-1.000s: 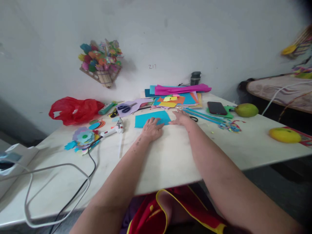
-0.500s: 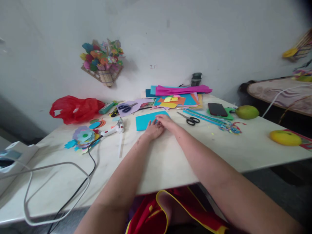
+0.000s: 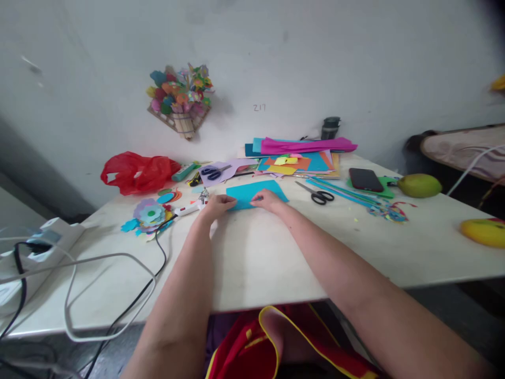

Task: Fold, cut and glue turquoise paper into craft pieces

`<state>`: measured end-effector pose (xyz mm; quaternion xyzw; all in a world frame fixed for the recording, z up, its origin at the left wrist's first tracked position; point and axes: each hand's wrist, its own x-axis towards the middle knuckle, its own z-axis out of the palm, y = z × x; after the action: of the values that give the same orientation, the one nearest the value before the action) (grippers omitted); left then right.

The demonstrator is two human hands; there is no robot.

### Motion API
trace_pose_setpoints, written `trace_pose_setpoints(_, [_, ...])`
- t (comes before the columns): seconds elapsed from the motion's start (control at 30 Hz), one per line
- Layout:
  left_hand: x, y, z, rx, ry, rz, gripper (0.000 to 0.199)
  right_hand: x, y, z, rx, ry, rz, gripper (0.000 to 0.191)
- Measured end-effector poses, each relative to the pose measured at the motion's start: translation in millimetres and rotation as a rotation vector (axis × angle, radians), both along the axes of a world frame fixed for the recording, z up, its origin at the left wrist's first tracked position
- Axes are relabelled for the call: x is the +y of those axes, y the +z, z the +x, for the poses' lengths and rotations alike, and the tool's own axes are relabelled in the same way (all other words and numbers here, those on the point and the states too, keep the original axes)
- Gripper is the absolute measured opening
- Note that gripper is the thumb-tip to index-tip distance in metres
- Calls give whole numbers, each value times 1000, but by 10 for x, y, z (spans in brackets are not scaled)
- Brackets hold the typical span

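Note:
A sheet of bright blue paper (image 3: pixel 256 190) lies on the table in front of me. My left hand (image 3: pixel 218 205) pinches its near left corner between thumb and fingers. At the middle of the near edge, my right hand (image 3: pixel 268 200) has its fingertips closed on the same paper. Just beyond my left hand is a white glue gun (image 3: pixel 189 208) with a black cord, partly hidden by that hand. Black-handled scissors (image 3: pixel 321 197) lie to the right of the paper.
Paper flower cutouts (image 3: pixel 152 213) and a red plastic bag (image 3: pixel 138 173) are at left, near a power strip (image 3: pixel 59 231) with looping cables. Coloured sheets (image 3: pixel 311 146) are stacked at the back. Blue strips (image 3: pixel 335 190), a phone (image 3: pixel 365 180) and a green mango (image 3: pixel 419 185) lie at right.
My hands were together at the paper's near right part. Now they are apart, the left at the near left corner. The paper's near edge is gripped. The view has turned slightly left.

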<state>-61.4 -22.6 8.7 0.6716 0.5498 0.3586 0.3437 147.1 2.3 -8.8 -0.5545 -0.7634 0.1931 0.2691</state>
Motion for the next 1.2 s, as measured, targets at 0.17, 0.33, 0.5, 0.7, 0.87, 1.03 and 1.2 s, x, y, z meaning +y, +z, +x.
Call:
trace_pose_setpoints(0.17, [64,-166,-21,62,-93,109,31,32,3,33,-62,19,29,11])
trace_pose_setpoints(0.33, [152,-236,76,153,-124,247,19,45,-2,113,-40,-2,23,11])
trace_pose_setpoints(0.5, [143,-242,165,199,-115,284,17,-3,-10,25,11,41,139,8])
trace_pose_setpoints(0.7, [97,-163,167,260,-70,265,18,18,-46,-41,5,98,110,7])
trace_pose_setpoints(0.87, [30,-26,41,418,172,207,28,46,-90,-39,2,146,109,8])
trace_pose_setpoints(1.03, [10,-50,-47,334,87,139,30,21,-75,-82,-31,122,85,11])
trace_pose_setpoints(1.2, [26,-112,-66,275,-40,141,30,-15,-33,-109,-34,103,70,10])
